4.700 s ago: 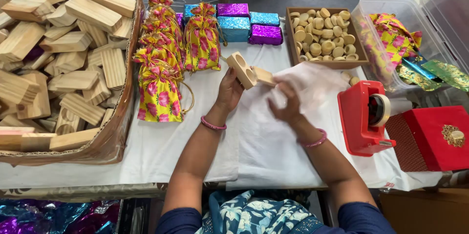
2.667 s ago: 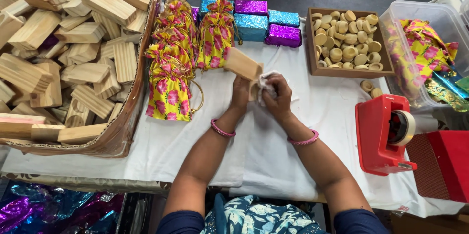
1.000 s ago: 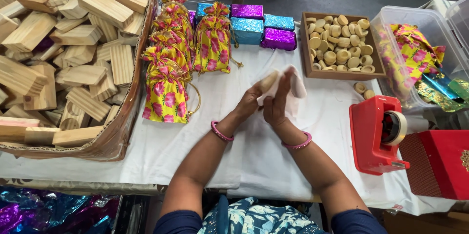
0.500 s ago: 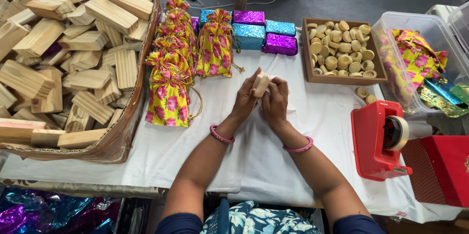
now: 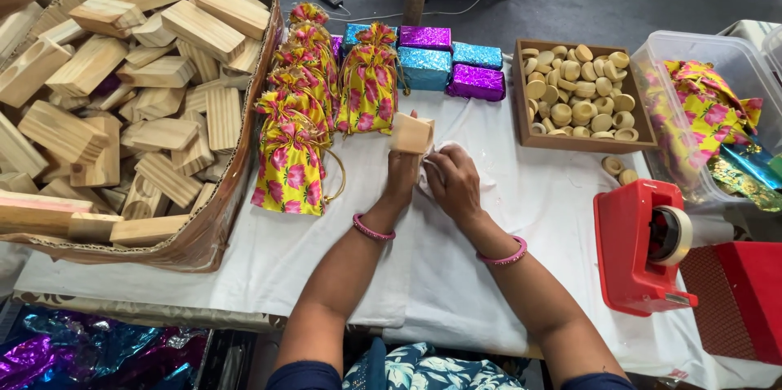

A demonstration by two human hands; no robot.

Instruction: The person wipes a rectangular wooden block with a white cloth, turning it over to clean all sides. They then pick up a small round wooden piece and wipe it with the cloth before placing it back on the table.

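My left hand (image 5: 401, 175) grips a pale wooden block (image 5: 411, 134), held upright above the white-covered table (image 5: 244, 276). My right hand (image 5: 454, 182) sits right beside it, fingers closed on a piece of white cloth or paper (image 5: 430, 168) pressed against the block's lower part. Both wrists wear pink bangles. Just left of my hands lies a row of yellow floral drawstring pouches (image 5: 292, 158), with another pouch (image 5: 368, 88) standing behind the block.
A big cardboard box (image 5: 213, 231) of wooden blocks fills the left. Shiny blue and purple wrapped boxes (image 5: 452, 68) line the back. A wooden tray (image 5: 523, 105) of round wooden pieces, a clear bin (image 5: 652, 96) of fabric, a red tape dispenser (image 5: 639, 247) and a red box (image 5: 745, 296) stand right.
My hands went from spreading the white sheet flat to closing together around the block. The block now stands upright in my left hand, slightly lower and nearer the pouches.
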